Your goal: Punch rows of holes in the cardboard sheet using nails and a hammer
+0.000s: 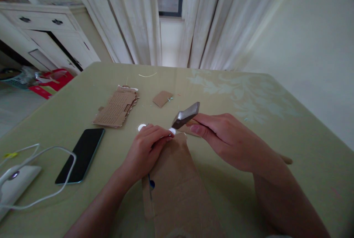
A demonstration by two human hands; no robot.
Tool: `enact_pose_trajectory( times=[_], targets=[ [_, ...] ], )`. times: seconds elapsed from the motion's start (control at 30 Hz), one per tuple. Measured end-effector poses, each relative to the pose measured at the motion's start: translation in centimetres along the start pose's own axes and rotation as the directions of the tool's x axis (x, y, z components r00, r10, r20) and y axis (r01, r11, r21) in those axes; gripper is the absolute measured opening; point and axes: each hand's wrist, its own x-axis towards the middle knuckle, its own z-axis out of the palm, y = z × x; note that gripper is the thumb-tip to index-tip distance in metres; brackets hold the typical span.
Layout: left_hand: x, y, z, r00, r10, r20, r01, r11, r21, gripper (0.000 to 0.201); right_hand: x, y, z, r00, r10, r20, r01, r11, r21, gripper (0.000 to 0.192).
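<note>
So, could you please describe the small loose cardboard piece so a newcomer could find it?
On the green table, look beyond the metal hammer head. The small brown cardboard square lies flat there, plain, unlike the larger perforated cardboard sheet to its left.

hands: two, left hand [145, 146] and right hand [224, 136], centre of frame. hammer [186, 115]: one. cardboard pieces: three, large sheet [177, 182] lower centre, perforated piece [117, 107] and small scrap [162, 98] above. phone [80, 155]: one, lower left. white discs [142, 127]: two.
</note>
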Motion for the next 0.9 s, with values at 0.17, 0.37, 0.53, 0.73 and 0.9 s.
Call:
enact_pose_trajectory(
  times=[0.17,0.37,0.53,0.73,0.9],
  targets=[
    [0.1,-0.1,0.1,1.000,0.017,-0.008,-0.017,1.000,-0.012,0.016,0.1,-0.4,0.4,1.000,-0.018,-0.012,0.018,0.998,0.052,0.035],
    [0.1,-0.2,0.2,1.000,0.014,-0.005,-0.014,1.000,-0.021,0.014,-0.1,-0.7,0.6,1.000,-0.003,0.018,0.002,1.000,0.007,0.034],
    [0.2,0.0,0.4,1.000,-0.017,-0.009,0.017,0.999,-0.043,0.016,-0.2,-0.8,0.6,1.000,-0.021,-0.018,0.022,0.999,0.028,0.035],
    [0.2,0.0,0.4,0.998,-0.058,0.002,0.058,0.996,-0.072,0.017,-0.1,-0.7,0.9,1.000,-0.018,-0.006,0.017,0.999,-0.041,0.033],
    [0.2,-0.2,0.5,0.997,-0.075,0.027,0.076,0.995,-0.060,0.017,-0.1,-0.7,1.2,0.999,-0.039,0.014,0.039,0.999,-0.030,0.032]
  ],
)
